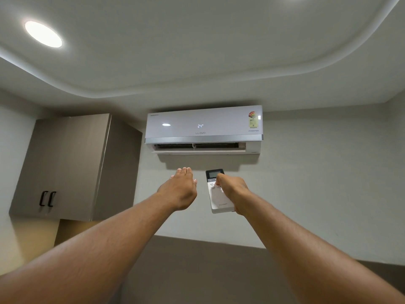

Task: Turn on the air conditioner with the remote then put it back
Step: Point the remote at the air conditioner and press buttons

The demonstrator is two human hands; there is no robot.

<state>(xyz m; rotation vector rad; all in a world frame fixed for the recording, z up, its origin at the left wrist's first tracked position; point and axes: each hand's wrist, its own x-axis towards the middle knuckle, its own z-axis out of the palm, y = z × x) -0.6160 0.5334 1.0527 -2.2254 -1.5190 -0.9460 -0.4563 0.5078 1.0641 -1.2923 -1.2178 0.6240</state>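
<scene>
Right hand (pixel 233 190) held the remote (pixel 219 194) aimed up at the lit, open-louvred unit (pixel 203 128) — fingers clamped round it, thumb on a button; left hand (pixel 179 189) empty, fingers together — switching-on apparently done, return pending.

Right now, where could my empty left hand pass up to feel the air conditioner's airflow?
Bare wall lies between the white wall-mounted air conditioner and the open left hand, and toward the grey-brown wall cupboard. Rightward is crowded: the right hand holds the white remote.
</scene>
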